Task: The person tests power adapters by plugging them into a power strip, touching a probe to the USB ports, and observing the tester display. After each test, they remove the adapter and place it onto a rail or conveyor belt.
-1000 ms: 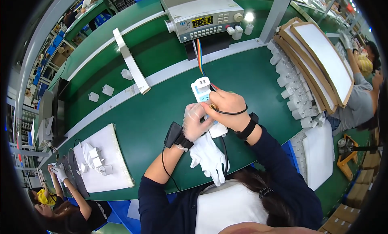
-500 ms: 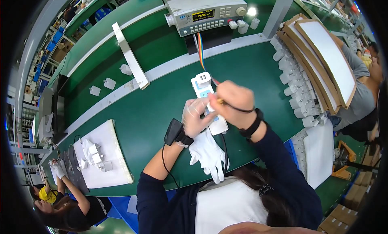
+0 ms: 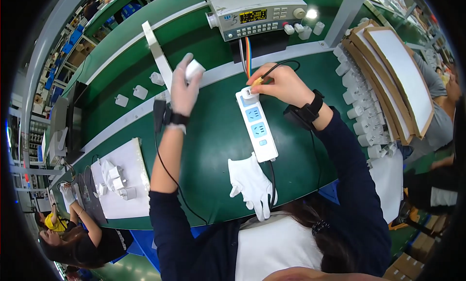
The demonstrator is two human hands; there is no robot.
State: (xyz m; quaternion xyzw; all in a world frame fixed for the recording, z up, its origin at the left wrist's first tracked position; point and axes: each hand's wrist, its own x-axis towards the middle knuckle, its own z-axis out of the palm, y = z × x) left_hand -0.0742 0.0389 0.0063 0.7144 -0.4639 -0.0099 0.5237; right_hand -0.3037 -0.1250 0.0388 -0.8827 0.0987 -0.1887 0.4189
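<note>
My left hand (image 3: 184, 89), in a thin whitish glove, is raised at the left and closed round a white charger (image 3: 195, 69). My bare right hand (image 3: 284, 83) pinches the yellow plug (image 3: 257, 82) of a black cable (image 3: 283, 64). That plug is at the face of another white charger (image 3: 249, 94), which sits in the far end of a white power strip (image 3: 266, 152). Whether the plug is fully inside the port cannot be seen. Two blue-faced outlets on the strip are uncovered. A white glove (image 3: 248, 183) lies by the strip's near end.
A test instrument (image 3: 262, 19) with a lit display stands at the back. Rows of white chargers (image 3: 359, 111) and stacked cardboard trays (image 3: 395, 82) line the right. A metal bar (image 3: 157, 53) and three chargers lie back left; more rest on a white board (image 3: 131, 160). Co-workers sit nearby.
My left hand has moved from the strip to the far left, carrying a charger. My right hand has brought the cable's plug up to the charger at the strip's far end. The instrument's display changed.
</note>
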